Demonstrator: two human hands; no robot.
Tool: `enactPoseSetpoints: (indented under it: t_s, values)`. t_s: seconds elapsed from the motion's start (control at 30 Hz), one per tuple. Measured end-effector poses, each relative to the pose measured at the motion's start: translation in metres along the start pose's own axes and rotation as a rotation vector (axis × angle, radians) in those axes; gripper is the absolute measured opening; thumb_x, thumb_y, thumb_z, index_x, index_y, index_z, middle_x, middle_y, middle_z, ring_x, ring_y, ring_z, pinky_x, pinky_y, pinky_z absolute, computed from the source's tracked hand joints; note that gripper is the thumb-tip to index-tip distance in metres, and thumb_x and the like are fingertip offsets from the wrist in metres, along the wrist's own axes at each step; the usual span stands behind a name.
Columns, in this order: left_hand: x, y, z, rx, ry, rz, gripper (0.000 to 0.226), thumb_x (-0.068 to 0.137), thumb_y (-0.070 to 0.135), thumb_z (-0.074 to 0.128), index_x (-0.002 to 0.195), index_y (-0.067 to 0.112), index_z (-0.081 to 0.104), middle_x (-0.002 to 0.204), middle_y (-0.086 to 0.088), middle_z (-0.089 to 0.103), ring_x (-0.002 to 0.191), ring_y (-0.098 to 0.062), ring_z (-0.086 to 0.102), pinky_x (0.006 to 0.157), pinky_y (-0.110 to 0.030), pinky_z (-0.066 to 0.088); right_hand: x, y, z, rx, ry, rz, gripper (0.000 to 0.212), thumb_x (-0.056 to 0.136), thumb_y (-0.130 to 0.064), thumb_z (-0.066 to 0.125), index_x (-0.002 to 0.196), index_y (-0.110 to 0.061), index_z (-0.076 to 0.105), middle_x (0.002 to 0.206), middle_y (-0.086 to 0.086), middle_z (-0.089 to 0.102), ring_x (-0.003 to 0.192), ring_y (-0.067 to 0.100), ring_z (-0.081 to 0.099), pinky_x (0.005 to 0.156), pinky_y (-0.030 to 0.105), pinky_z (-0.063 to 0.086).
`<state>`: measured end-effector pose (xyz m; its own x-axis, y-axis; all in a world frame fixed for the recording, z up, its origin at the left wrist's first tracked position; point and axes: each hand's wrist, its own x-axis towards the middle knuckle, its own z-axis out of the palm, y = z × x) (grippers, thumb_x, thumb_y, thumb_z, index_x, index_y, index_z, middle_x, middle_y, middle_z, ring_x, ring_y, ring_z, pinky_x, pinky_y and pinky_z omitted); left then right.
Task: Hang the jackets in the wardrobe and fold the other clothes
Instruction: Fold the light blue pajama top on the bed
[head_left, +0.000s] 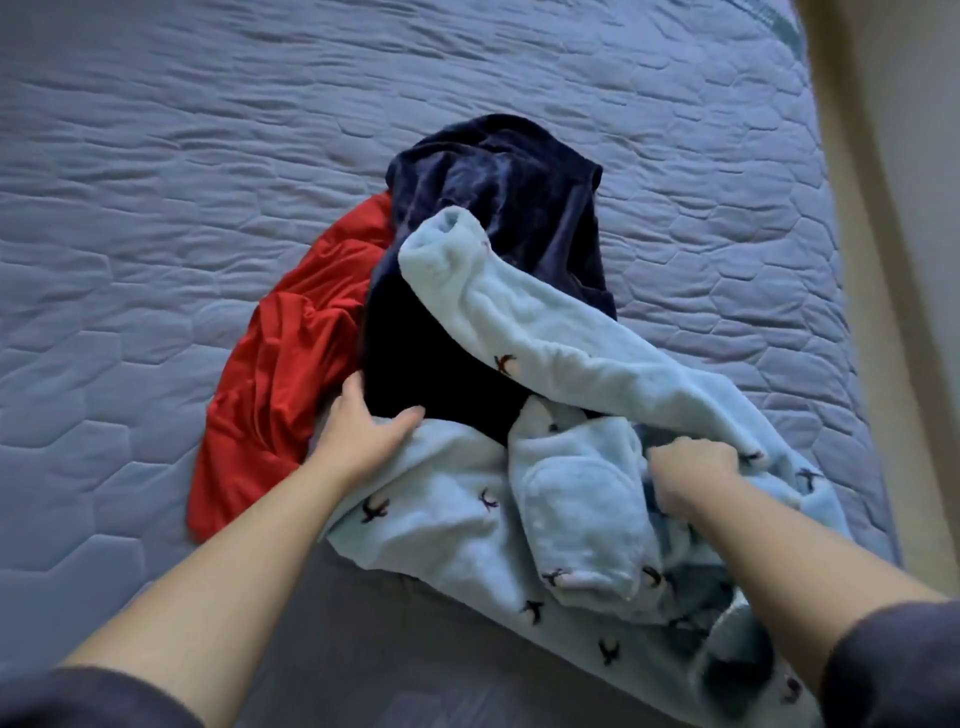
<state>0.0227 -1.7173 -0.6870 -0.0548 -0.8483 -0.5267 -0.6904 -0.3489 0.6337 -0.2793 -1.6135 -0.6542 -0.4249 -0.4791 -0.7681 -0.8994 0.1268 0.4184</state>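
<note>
- The light-blue fleece garment (571, 499), printed with small dark figures, is spread crumpled on the near side of the navy garment (498, 208), and part of it is draped over that garment's near right half.
- One fleece sleeve (519, 322) is laid diagonally across the navy garment. Its cuff is at the far left end, on the navy cloth, and its length runs down to the near right.
- The right hand (691, 467) is closed into a fist on a bunch of the fleece, to the near right of the navy garment, about where the sleeve meets the body.
- The sleeve's long axis thus points away from this grip, up and to the left. A pull toward the near right is judged to draw the sleeve lengthwise off the navy garment.
- The left hand (363, 426) is set at the navy garment's near left corner, thumb spread wide from the fingers. The fingertips are hidden by the cloth edge, so it cannot be told whether any cloth is pinched. This hand is the nearer one to the navy cloth, the right to the fleece.
- A red garment (291, 364) lies to the left of the navy garment, partly tucked beneath it.
- The quilted blue bed (208, 156) carries the whole pile.
</note>
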Motion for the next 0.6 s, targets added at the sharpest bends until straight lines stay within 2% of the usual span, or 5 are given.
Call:
enactPoseSetpoints:
  t_s: [0.23,0.3,0.37,0.47,0.6]
  values:
    - [0.024,0.032,-0.003,0.031,-0.484,-0.382,0.087,0.055,0.066,0.076,0.125,0.018,0.057,0.111,-0.002,0.069,0.091,-0.021,0.069,0.078,-0.027,0.055,0.010,-0.055,-0.046,0.313,0.801,-0.254,0.041,0.079,-0.032,0.051,0.117,-0.018,0.050,0.128,0.007,0.046,0.116,0.030,0.044,0.083,0.040,0.034]
    - [0.035,0.032,0.004,0.046,-0.386,-0.313,0.113,0.058,0.061,0.081,0.146,0.011,0.031,0.144,-0.006,0.046,0.126,-0.021,0.051,0.100,-0.030,0.043,0.021,-0.066,-0.058,0.384,0.746,-0.251,0.068,0.079,-0.034,0.060,0.141,-0.027,0.030,0.152,0.010,0.019,0.136,0.033,0.026,0.098,0.050,0.033]
    - [0.033,0.031,0.023,0.187,-0.362,-0.273,0.090,0.067,0.049,0.081,0.136,0.005,0.042,0.148,-0.011,0.039,0.125,-0.021,0.048,0.102,-0.029,0.039,0.031,-0.076,-0.062,0.455,0.537,-0.253,0.091,0.080,-0.038,0.066,0.148,-0.041,0.005,0.159,0.007,-0.006,0.141,0.035,0.016,0.102,0.055,0.034]
    - [0.029,0.026,0.043,0.309,-0.322,-0.263,0.024,0.077,0.033,0.070,0.080,0.010,0.063,0.096,-0.007,0.067,0.072,-0.015,0.061,0.060,-0.022,0.049,0.037,-0.088,-0.053,0.419,0.481,-0.268,0.066,0.085,-0.022,0.056,0.141,-0.036,0.026,0.140,0.013,0.030,0.117,0.038,0.044,0.085,0.044,0.046]
    - [0.038,0.008,-0.001,0.039,0.144,-0.380,0.039,0.075,0.024,0.064,0.108,0.004,0.064,0.112,-0.016,0.066,0.100,-0.033,0.064,0.082,-0.032,0.052,0.034,-0.070,-0.050,0.265,0.533,0.015,0.028,0.088,-0.008,0.046,0.114,-0.016,0.054,0.115,0.009,0.059,0.103,0.032,0.060,0.068,0.033,0.040]
